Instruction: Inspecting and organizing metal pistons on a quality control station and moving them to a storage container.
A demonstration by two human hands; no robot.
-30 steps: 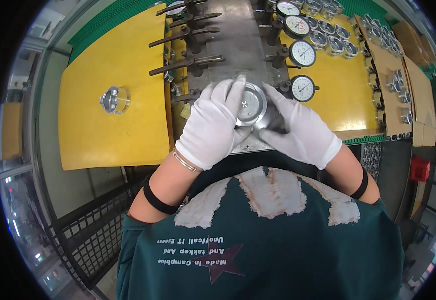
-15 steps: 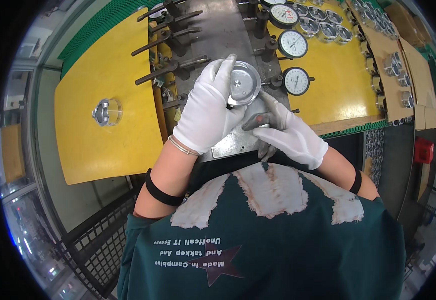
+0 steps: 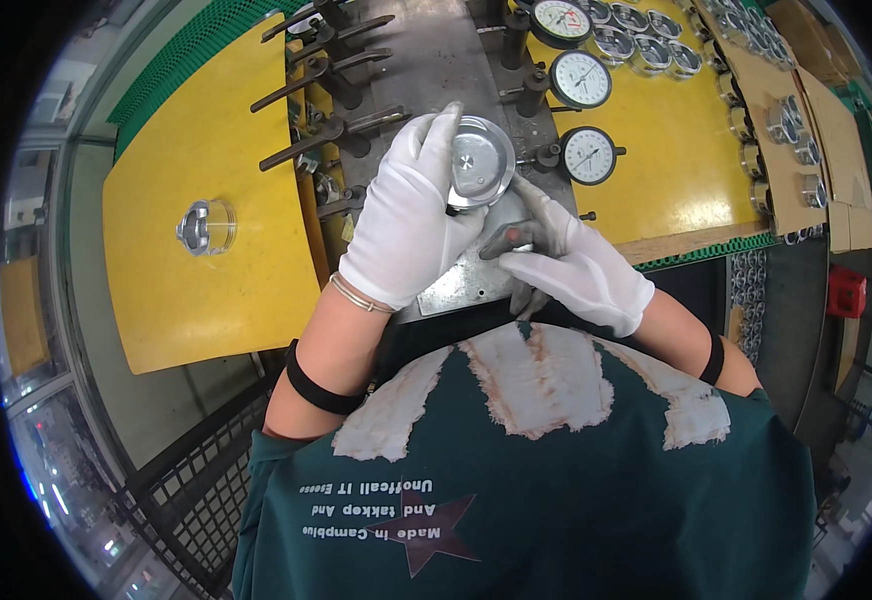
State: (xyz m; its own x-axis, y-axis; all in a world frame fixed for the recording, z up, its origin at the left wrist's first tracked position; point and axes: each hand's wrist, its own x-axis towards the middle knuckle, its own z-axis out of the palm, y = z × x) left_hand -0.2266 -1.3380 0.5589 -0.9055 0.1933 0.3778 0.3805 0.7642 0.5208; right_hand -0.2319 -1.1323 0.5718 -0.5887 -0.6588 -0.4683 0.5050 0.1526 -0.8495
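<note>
A silver piston (image 3: 481,165) stands over the metal plate of a gauge fixture, its round crown facing up. My left hand (image 3: 406,215), in a white glove, is closed around its left side, fingers along the rim and thumb near the lower edge. My right hand (image 3: 581,270), gloved with grey-stained fingertips, lies at the piston's lower right. Its forefinger reaches up to the piston's edge, apparently touching it; the other fingers are bent and apart from the thumb, with nothing visible between them. The nearest dial gauge (image 3: 589,155) sits just right of the piston.
Two more dial gauges (image 3: 581,79) (image 3: 561,20) line the fixture's right side. Dark clamp arms (image 3: 331,140) stick out at left. Another piston (image 3: 206,228) lies on the left yellow board (image 3: 216,310). Several pistons (image 3: 646,40) stand at far right, near a red bin (image 3: 846,292).
The view has shifted slightly, moving the bench and fixture a little left and up in the picture. Both hands keep nearly the same pose at the piston.
</note>
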